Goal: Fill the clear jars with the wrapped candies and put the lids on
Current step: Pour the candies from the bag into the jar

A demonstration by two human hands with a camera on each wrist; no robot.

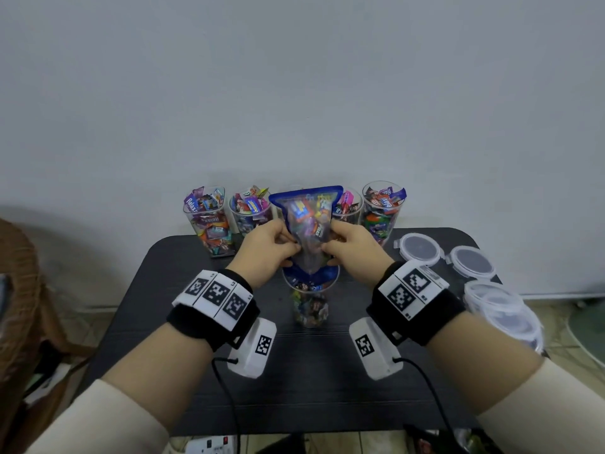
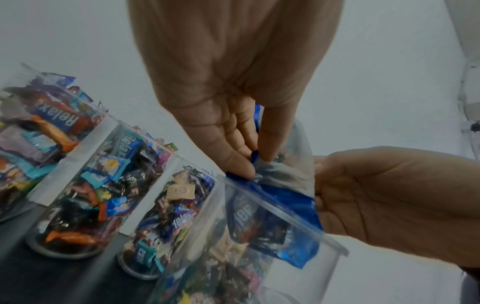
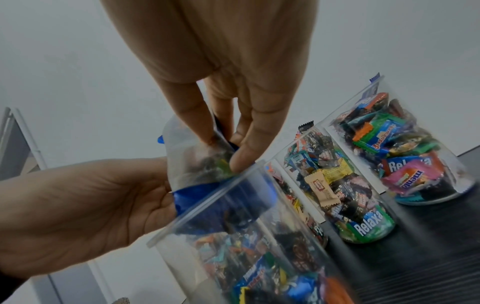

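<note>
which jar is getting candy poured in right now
The near jar, standing alone under the upturned bag held by both hands; the others stand in a row by the wall.

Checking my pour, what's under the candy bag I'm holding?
A clear jar partly filled with wrapped candies stands under the bag; the bag's blue mouth covers the jar's opening.

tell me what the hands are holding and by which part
Both hands, left and right, pinch the upside-down candy bag by its sides just above its mouth, over the front jar.
</note>
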